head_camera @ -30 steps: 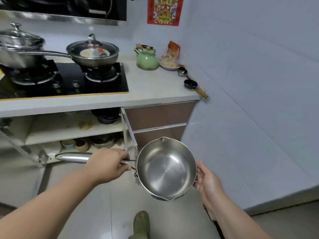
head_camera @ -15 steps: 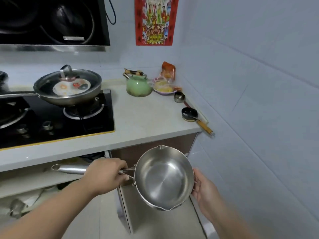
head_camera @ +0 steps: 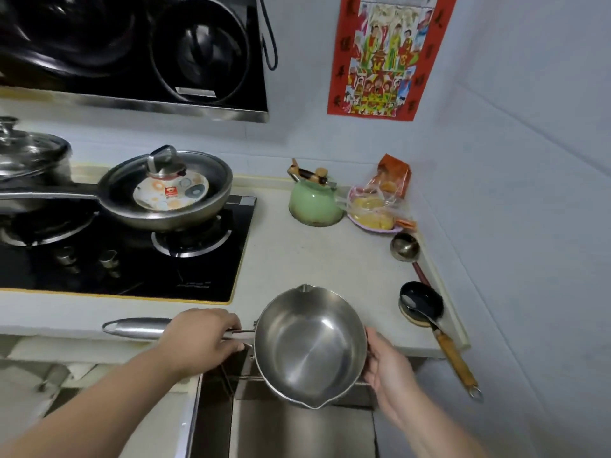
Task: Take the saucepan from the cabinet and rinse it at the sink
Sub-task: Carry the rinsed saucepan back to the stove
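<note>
- The shiny round stainless-steel saucepan (head_camera: pixel 310 347) with two pour spouts is held up in both hands, now level with the front edge of the pale countertop (head_camera: pixel 297 259); half a second ago it was seen lower against the cabinet front.
- The left hand (head_camera: pixel 201 338) is wrapped shut around the saucepan's long tubular steel handle (head_camera: pixel 132 328), close to where it joins the bowl; this grip is unchanged from the earlier frames.
- The right hand (head_camera: pixel 388 366) is cupped against the bowl's wall opposite the handle, fingers curled under the rim, thumb along the side; same support as before.
- The saucepan's inside is seen empty, mouth tilted toward the camera.
- An open brown cabinet door (head_camera: pixel 195 414) is seen below the left fingers, more of it in view than earlier.
- Beyond the left fingers: black glass gas hob (head_camera: pixel 205 269) carrying a lidded grey frying pan (head_camera: pixel 165 193).
- Beyond the right fingers: green enamel kettle (head_camera: pixel 314 203); further right, a small black ladle with wooden handle (head_camera: pixel 421 304).
- View is shifted upward since before: black range hood (head_camera: pixel 132 47) and red wall poster (head_camera: pixel 383 54) now largely visible.
</note>
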